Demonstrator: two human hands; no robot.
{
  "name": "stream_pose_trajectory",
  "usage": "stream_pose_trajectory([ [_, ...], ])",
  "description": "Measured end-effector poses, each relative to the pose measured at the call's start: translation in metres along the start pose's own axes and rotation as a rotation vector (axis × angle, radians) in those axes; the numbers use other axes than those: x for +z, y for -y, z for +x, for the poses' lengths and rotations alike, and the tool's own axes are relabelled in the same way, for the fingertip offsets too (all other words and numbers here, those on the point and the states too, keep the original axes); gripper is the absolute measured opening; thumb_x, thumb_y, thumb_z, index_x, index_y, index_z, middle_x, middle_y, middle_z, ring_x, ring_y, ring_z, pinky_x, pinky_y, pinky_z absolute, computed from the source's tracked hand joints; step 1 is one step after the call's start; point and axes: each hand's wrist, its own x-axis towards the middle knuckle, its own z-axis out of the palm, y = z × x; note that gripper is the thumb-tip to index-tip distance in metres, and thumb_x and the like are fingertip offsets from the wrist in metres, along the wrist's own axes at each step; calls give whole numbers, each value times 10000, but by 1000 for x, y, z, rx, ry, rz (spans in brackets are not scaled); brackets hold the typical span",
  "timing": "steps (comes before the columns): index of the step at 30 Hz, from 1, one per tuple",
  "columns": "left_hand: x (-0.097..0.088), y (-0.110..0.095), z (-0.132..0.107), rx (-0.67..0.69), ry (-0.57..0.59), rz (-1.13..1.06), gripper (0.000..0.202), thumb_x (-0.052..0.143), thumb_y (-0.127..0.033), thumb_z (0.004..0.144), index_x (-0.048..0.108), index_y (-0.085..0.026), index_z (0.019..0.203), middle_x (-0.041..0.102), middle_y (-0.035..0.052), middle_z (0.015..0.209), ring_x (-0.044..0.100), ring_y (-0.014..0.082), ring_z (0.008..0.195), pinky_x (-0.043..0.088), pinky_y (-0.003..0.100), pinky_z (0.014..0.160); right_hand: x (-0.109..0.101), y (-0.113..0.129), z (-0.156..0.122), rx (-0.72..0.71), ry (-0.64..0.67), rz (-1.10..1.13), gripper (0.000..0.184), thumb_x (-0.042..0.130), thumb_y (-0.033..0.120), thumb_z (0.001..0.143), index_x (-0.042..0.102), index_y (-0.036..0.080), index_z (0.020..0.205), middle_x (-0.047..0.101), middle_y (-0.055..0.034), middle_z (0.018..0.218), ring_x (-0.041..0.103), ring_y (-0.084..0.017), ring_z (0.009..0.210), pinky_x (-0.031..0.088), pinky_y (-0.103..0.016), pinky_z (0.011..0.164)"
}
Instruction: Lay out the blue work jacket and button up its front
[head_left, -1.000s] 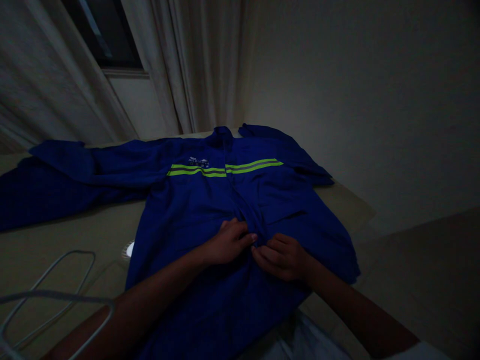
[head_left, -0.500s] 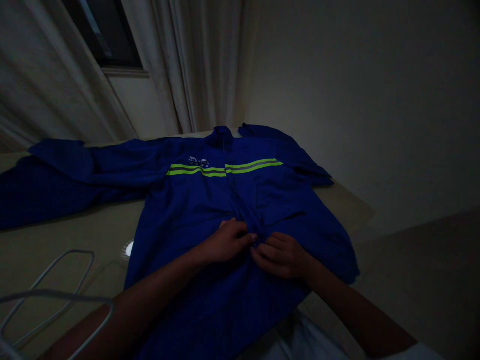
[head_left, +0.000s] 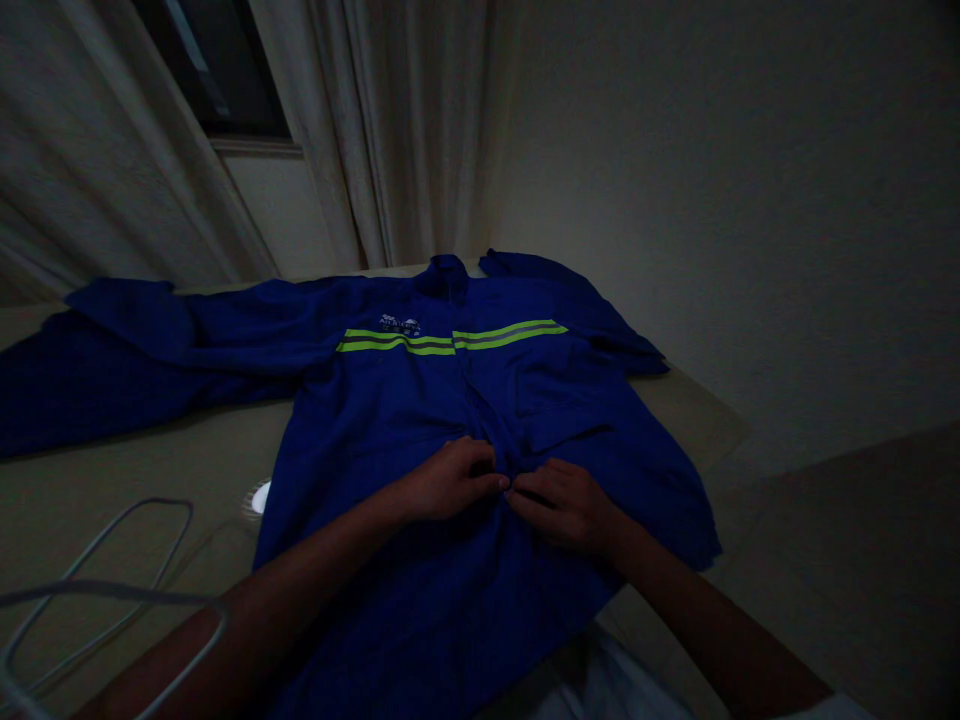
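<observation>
A blue work jacket (head_left: pixel 390 400) lies spread front up, with a yellow-green reflective stripe (head_left: pixel 510 334) across its chest and a small printed logo above it. Its collar points away from me. At the lower front opening, my left hand (head_left: pixel 457 480) is closed on the jacket's edge. Close against it, my right hand (head_left: pixel 562 505) pinches the other side of the opening, the fingertips of both nearly meeting. Whatever small fastening may lie between the fingers is hidden. The upper part of the front still hangs slightly parted below the stripe.
The pale table (head_left: pixel 225 450) carries the jacket, one sleeve stretching far left. A white cable (head_left: pixel 127 590) loops at the lower left, near my left forearm. A small round white object (head_left: pixel 261 497) sits by the jacket's left side. Curtains (head_left: pixel 382 130) hang behind.
The fingers of my right hand have shifted slightly and drawn closer to my left thumb. The jacket stays in place, and the view has moved only a little.
</observation>
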Motion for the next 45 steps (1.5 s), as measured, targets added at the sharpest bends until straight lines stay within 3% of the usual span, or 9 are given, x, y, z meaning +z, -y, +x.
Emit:
stream_pose_trajectory([
  [7, -2, -5, -5, -26, -9, 133, 115, 605, -290, 960, 647, -217, 883, 694, 21, 944, 623, 209, 940, 431, 369, 946, -4, 1, 0, -31, 50, 30, 156, 583, 111, 1039, 723, 165, 1081, 762, -75, 970, 674, -140, 790, 459, -292, 662],
  [14, 2, -10, -6, -44, -10, 204, 151, 592, -248, 966, 571, -217, 820, 667, 25, 897, 589, 217, 921, 403, 369, 883, -5, 2, 1, -36, 27, 72, 179, 555, 111, 1058, 721, 146, 1116, 781, -93, 1012, 690, -143, 797, 473, -289, 643],
  [23, -16, -11, -8, 12, 171, 166, 66, 678, -250, 944, 642, -233, 997, 655, 23, 1060, 586, 230, 1073, 372, 411, 1042, 1, 2, 0, 196, -19, 297, 81, 628, 196, 1001, 688, 182, 1053, 715, -67, 945, 664, -170, 807, 507, -304, 711],
  [27, -2, -11, -11, 44, 24, 231, 205, 724, -392, 949, 677, -233, 1070, 657, 60, 1220, 586, 262, 1171, 383, 443, 1114, -6, 2, 3, 321, -66, 354, 145, 610, 315, 1035, 639, 193, 1107, 721, -64, 936, 688, -199, 849, 536, -324, 761],
  [32, 30, -8, -18, 118, -294, 559, 833, 590, -741, 930, 489, -142, 1499, 514, 216, 1550, 468, 389, 1438, 348, 581, 1212, -16, -2, 42, 619, 80, 379, 192, 564, 363, 1081, 656, 207, 1148, 704, -77, 1056, 682, -202, 967, 536, -317, 853],
  [34, 31, -7, -19, 140, -296, 640, 792, 524, -699, 984, 466, -122, 1524, 525, 225, 1558, 438, 388, 1490, 283, 609, 1262, -11, -11, 60, 633, 194, 371, 217, 547, 361, 1089, 672, 211, 1184, 709, -87, 1134, 676, -214, 1061, 521, -331, 934],
  [39, 5, -4, -16, 87, -205, 676, 437, 533, -313, 1005, 600, -156, 1407, 661, 158, 1404, 615, 316, 1292, 493, 483, 1126, 16, -50, 73, 841, 500, 196, 227, 671, 336, 992, 727, 191, 1157, 757, -86, 1086, 703, -242, 1002, 504, -323, 855],
  [42, -9, -1, -13, -11, -297, 710, 405, 442, -203, 1021, 630, -161, 1376, 656, 146, 1380, 636, 301, 1195, 518, 480, 1078, 26, -69, 65, 939, 496, 196, 219, 703, 229, 888, 769, 201, 1095, 783, -68, 1015, 714, -241, 946, 483, -307, 812],
  [45, -19, -1, -10, -63, -292, 702, 438, 413, -259, 1065, 574, -162, 1461, 621, 151, 1397, 648, 296, 1164, 533, 465, 1038, 32, -78, 55, 972, 374, 339, 185, 686, 196, 837, 784, 194, 994, 772, -39, 883, 693, -202, 809, 463, -283, 740],
])
